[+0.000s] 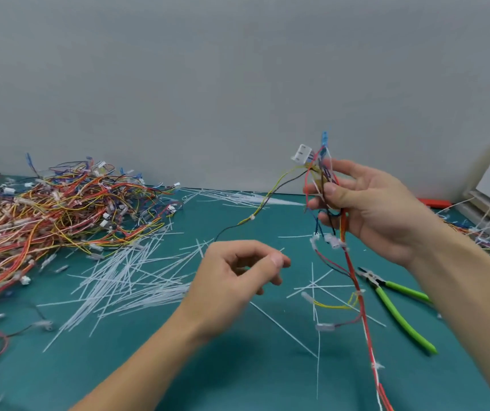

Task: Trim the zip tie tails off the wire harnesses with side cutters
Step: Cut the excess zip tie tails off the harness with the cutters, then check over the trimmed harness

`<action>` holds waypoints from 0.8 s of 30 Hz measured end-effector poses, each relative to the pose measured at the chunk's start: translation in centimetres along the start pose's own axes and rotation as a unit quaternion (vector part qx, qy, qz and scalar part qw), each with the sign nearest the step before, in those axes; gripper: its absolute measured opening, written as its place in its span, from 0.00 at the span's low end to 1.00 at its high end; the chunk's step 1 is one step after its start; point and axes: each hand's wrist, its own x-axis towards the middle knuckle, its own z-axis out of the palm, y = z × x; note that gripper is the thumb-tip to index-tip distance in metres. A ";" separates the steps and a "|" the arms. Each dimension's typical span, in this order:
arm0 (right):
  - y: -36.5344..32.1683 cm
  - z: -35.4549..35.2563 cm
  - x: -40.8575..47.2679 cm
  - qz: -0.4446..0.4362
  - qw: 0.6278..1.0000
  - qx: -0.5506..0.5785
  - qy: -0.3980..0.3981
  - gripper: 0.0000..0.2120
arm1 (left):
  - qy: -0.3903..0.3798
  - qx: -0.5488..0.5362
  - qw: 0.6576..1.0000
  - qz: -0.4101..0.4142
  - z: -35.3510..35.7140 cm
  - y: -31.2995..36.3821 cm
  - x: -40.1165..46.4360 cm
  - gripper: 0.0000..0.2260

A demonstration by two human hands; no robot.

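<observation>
No text, label, brand, number or sign can be read anywhere in the view.

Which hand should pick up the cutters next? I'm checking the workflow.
Probably the left hand: it holds nothing, while the right hand grips the wire harness. The side cutters lie under the right forearm, though.
</observation>
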 end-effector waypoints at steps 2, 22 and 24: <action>-0.8 0.1 0.2 -0.014 1.000 0.018 -0.021 0.12 | 0.024 0.026 0.999 0.010 0.2 -0.1 -0.1 0.09; -7.8 2.5 8.5 -0.079 0.924 0.333 0.168 0.13 | -0.303 -0.227 0.899 -0.222 1.9 -1.0 -1.3 0.11; -8.0 1.1 9.4 -0.092 0.918 0.329 0.200 0.12 | -0.294 -0.245 0.896 -0.224 1.5 -1.5 -0.9 0.13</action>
